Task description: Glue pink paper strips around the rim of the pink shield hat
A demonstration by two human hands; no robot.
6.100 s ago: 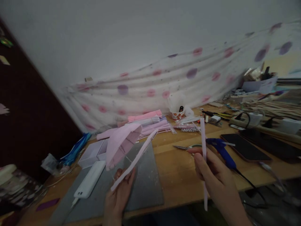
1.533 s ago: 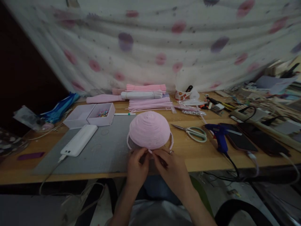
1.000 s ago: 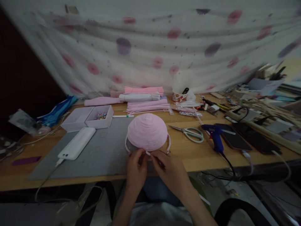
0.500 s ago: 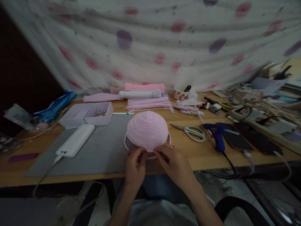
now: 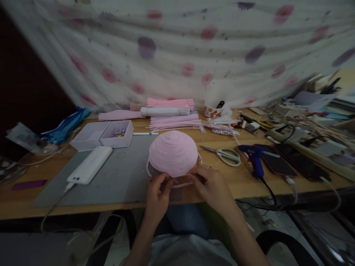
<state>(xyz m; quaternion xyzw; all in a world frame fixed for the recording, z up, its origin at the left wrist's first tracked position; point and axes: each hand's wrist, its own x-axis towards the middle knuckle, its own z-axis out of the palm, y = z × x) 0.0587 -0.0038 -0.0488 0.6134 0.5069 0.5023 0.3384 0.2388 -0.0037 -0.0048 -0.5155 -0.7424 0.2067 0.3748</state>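
A pink dome (image 5: 173, 153) wound from pink strips sits on the grey mat (image 5: 116, 177) near the table's front edge. A pale pink strip (image 5: 181, 184) runs along its near rim. My left hand (image 5: 157, 193) pinches that strip at the dome's front left. At the front right, my right hand (image 5: 215, 188) presses the strip against the rim with closed fingers. Both hands touch the dome.
Scissors (image 5: 226, 154) and a blue glue gun (image 5: 255, 160) lie right of the dome, with dark phones (image 5: 277, 164) beyond. A white power bank (image 5: 89, 169) and open white boxes (image 5: 102, 134) lie left. Bundles of pink strips (image 5: 174, 122) and a cup (image 5: 213, 111) stand behind. A spotted cloth (image 5: 177, 51) hangs at the back.
Six seconds ago I held the dome and a loose strip up in the air. Now the dome rests on the mat, and my right hand has slid right along its rim.
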